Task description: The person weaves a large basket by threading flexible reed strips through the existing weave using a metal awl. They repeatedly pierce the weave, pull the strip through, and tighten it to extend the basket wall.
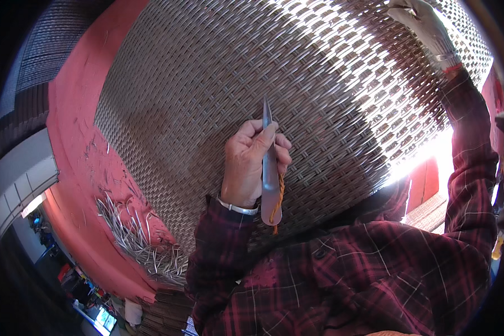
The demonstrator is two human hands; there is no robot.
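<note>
My left hand (245,162) is closed around a flat, pointed metal tool (269,179) in the middle of the view. The tool's tip points up against a large brown woven wicker panel (207,84). A twisted orange cord (279,197) hangs from its lower end. A metal bangle sits on that wrist. My right hand (425,27) reaches to the upper right and lies on the sunlit part of the same panel, fingers stretched out and holding nothing. Both sleeves are dark red plaid.
A red painted floor (78,117) runs along the panel's left side. A bundle of loose pale wicker strands (137,238) lies on it at the lower left. More woven pieces (56,33) stand at the upper left. Strong sunlight washes out the right side.
</note>
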